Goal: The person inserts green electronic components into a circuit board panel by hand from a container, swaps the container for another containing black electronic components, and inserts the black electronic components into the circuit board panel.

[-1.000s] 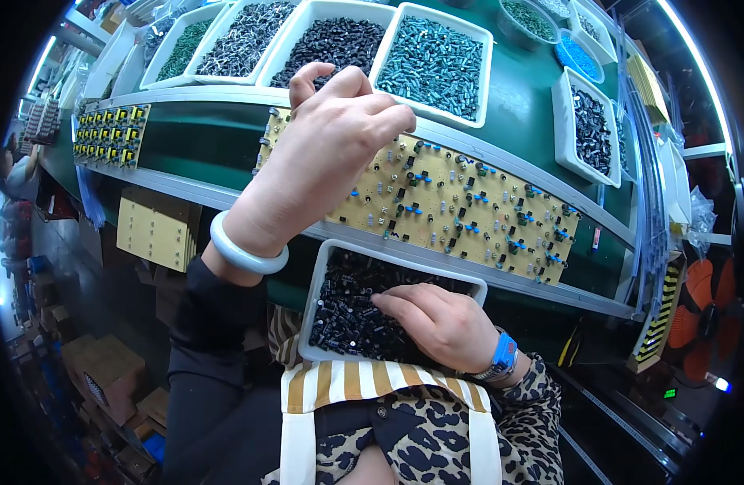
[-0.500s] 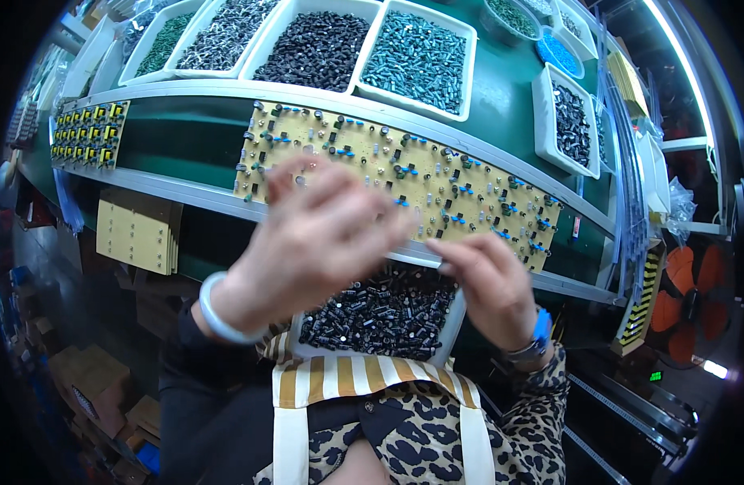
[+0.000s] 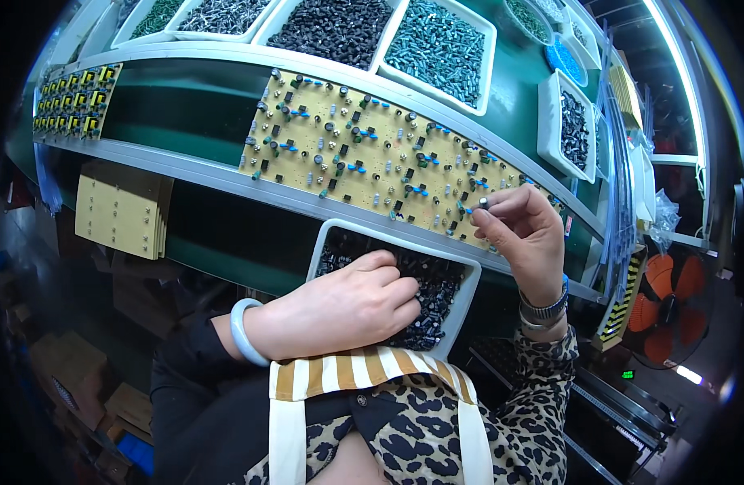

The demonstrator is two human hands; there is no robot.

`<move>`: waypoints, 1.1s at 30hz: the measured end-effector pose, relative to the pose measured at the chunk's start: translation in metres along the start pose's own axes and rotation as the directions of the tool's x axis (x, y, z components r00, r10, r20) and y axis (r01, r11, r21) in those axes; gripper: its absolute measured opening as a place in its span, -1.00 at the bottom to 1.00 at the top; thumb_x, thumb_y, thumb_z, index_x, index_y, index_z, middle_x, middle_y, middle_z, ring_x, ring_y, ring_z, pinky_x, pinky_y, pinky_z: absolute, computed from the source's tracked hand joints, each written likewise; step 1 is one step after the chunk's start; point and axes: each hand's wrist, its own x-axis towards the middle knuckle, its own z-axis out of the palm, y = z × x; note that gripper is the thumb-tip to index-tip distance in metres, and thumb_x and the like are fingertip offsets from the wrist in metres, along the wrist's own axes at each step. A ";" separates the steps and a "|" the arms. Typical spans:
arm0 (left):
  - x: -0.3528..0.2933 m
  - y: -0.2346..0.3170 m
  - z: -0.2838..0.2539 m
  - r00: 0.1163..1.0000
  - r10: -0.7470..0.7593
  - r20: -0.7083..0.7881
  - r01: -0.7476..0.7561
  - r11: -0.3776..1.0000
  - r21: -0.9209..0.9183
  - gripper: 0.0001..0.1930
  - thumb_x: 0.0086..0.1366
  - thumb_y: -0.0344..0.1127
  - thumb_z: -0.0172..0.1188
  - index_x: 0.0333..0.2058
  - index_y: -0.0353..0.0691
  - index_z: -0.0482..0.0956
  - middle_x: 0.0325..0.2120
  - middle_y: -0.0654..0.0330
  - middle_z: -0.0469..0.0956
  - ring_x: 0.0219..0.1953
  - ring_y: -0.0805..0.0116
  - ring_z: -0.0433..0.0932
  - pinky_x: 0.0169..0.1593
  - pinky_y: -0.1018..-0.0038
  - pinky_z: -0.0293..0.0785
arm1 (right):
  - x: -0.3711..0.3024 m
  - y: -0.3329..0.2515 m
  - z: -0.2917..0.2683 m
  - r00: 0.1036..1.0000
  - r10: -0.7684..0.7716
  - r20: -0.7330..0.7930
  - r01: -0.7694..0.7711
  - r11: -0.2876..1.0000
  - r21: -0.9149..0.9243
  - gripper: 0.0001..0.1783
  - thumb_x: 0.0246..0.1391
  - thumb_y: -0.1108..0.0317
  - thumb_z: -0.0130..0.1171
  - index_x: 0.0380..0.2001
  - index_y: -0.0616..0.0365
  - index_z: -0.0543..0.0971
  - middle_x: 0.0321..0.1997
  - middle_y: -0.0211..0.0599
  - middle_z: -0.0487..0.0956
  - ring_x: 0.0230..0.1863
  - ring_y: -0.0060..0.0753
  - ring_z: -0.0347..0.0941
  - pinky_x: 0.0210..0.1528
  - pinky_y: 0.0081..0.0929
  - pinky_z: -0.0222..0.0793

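My left hand (image 3: 347, 305) is down in a white tray (image 3: 462, 301) of small black capacitors (image 3: 442, 284), close to my body. Its fingers are curled and their tips are hidden among the parts, so what they hold cannot be made out. Between thumb and forefinger, my right hand (image 3: 527, 234) pinches one small dark cylindrical capacitor (image 3: 483, 203) with a pale end. It is held just above the right part of a long tan circuit board (image 3: 323, 153). Black, green and blue components stand all over that board, which lies between two metal rails.
Beyond the far rail (image 3: 218, 55) are white bins of black parts (image 3: 331, 28) and teal parts (image 3: 436, 52). A smaller bin (image 3: 567, 129) stands at right. On the left are a board with yellow components (image 3: 77, 103) and stacked tan boards (image 3: 117, 212). An orange fan (image 3: 667, 311) is lower right.
My left hand has dropped from over the board into the tray. My right hand has moved right and up over the board, and a capacitor now shows in its pinch. The whole view has shifted slightly.
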 end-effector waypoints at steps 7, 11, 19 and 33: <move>-0.004 -0.002 0.015 0.955 -0.102 -0.280 0.038 0.974 -0.225 -0.65 0.35 -0.41 0.26 0.10 -0.32 0.65 -0.09 0.17 0.60 0.02 0.22 0.64 0.02 0.44 0.69 | 0.013 -0.022 0.016 0.993 0.119 -0.025 -0.120 0.992 -0.032 -0.74 0.38 0.56 0.41 0.08 0.33 0.70 0.00 -0.25 0.77 -0.04 -0.57 0.73 -0.04 -0.58 0.70; -0.005 -0.002 0.015 0.967 -0.123 -0.221 0.067 0.967 -0.246 -0.64 0.36 -0.41 0.26 0.11 -0.31 0.66 -0.08 0.15 0.62 0.02 0.22 0.65 0.07 0.41 0.69 | 0.019 -0.015 0.010 0.999 0.052 -0.015 -0.054 0.989 -0.136 -0.70 0.38 0.55 0.42 0.13 0.31 0.72 -0.04 -0.26 0.78 -0.10 -0.57 0.72 -0.07 -0.58 0.67; -0.005 -0.006 0.011 0.980 -0.125 -0.156 0.083 0.965 -0.250 -0.77 0.36 -0.38 0.28 -0.03 -0.26 0.65 -0.14 0.17 0.64 0.01 0.22 0.65 0.06 0.38 0.66 | 0.037 -0.032 0.012 0.981 -0.185 0.052 0.178 0.771 -0.612 -0.76 0.28 0.51 0.48 0.00 0.20 0.83 -0.13 -0.26 0.81 -0.19 -0.50 0.73 -0.11 -0.51 0.63; -0.004 -0.009 0.014 0.898 -0.175 -0.403 0.032 0.941 -0.336 -0.80 0.29 -0.35 0.48 -0.15 -0.19 0.68 -0.27 0.25 0.66 -0.14 0.22 0.62 -0.06 0.35 0.63 | 0.052 -0.037 0.014 0.883 -0.314 0.348 0.454 0.393 -0.799 -0.59 0.18 0.58 0.49 0.11 0.15 0.76 -0.12 -0.27 0.81 -0.11 -0.29 0.71 -0.07 -0.34 0.64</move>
